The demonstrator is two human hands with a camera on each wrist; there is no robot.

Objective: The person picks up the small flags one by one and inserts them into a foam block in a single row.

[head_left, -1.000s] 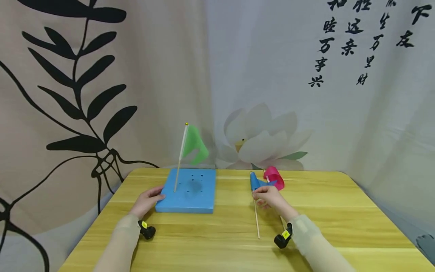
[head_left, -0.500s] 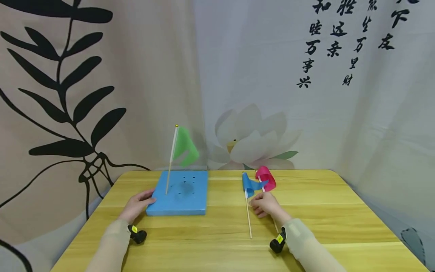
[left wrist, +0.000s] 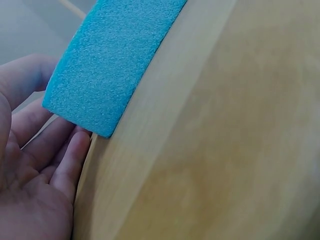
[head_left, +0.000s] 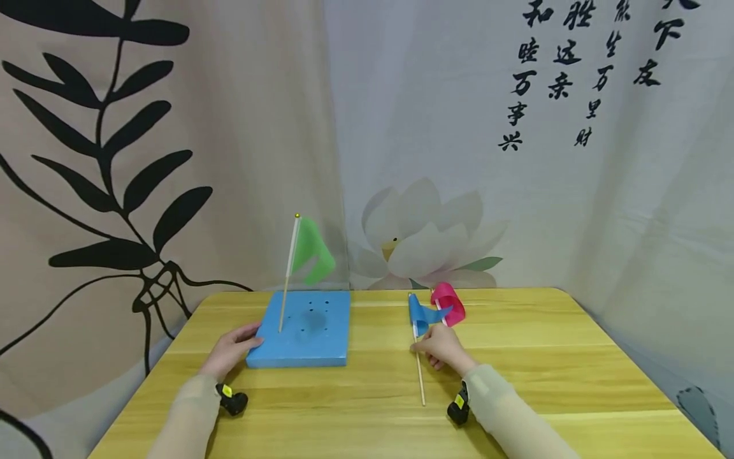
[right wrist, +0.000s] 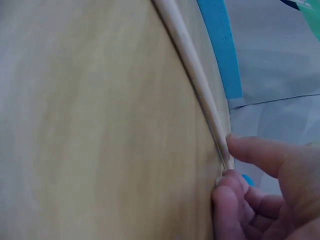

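Blue foam for the block (head_left: 304, 352), set flat on the surface (head_left: 367, 408) and pierced with small dark holes; toward its left side, the green flag (head_left: 311, 252), standing with a slight tilt, foot of the stick at the block's top, cloth hanging rightward. Right of the block, well apart from it, the blue flag (head_left: 420, 312), lying on the surface, bare stick end toward the person. Just beyond that, farther right of the block, the pink flag (head_left: 450, 304), cloth curled over.

At the block's left edge, the left hand (head_left: 230, 349), thumb and fingers apart and fairly straight, touching the edge. Right of the block, the right hand (head_left: 443, 347), thumb and bent fingers at the blue flag's stick, tips slightly apart about it; cannot tell whether pinched or merely touched.

Mostly hidden behind the right hand: the pink flag's stick. Cut off in the left wrist view: all but a corner and side of the block. Lost among fingertips in the right wrist view: part of the blue flag's stick. Hard to make out: depth of the green flag's stick in the block.
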